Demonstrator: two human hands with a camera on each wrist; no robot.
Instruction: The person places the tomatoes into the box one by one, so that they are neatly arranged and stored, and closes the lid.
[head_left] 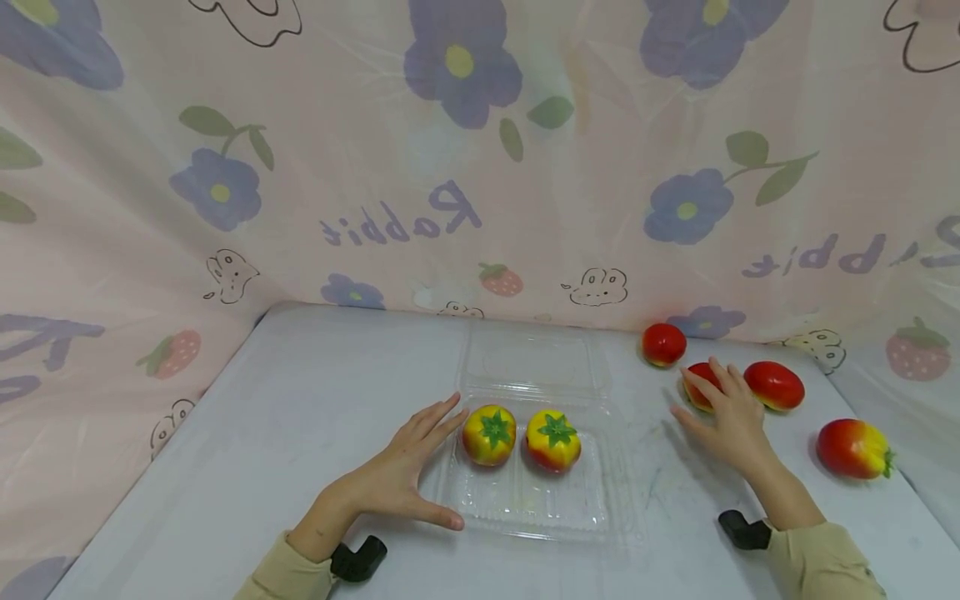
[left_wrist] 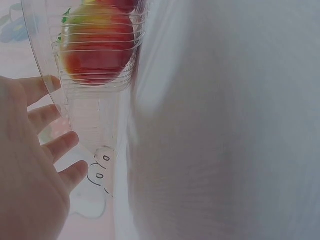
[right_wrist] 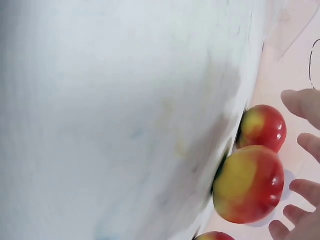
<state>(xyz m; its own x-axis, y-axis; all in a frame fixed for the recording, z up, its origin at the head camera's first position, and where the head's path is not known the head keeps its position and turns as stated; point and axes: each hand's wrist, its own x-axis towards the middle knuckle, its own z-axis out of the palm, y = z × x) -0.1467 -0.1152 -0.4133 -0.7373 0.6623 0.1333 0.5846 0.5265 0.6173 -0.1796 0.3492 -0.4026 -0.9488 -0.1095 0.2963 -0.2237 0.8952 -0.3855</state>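
Note:
A clear plastic clamshell box lies with its lid folded back. Two red-and-yellow toy tomatoes with green star-shaped tops sit side by side in its base. At the box's left side is my left hand, thumb and fingers spread; in the left wrist view its fingertips meet the clear rim. On the right, my right hand hovers over another toy tomato, partly hiding it. The right wrist view shows spread fingers beside that tomato, with a gap between.
Around the right hand lie more toy tomatoes: one behind, one just right and one near the right table edge. A patterned curtain hangs behind the white table.

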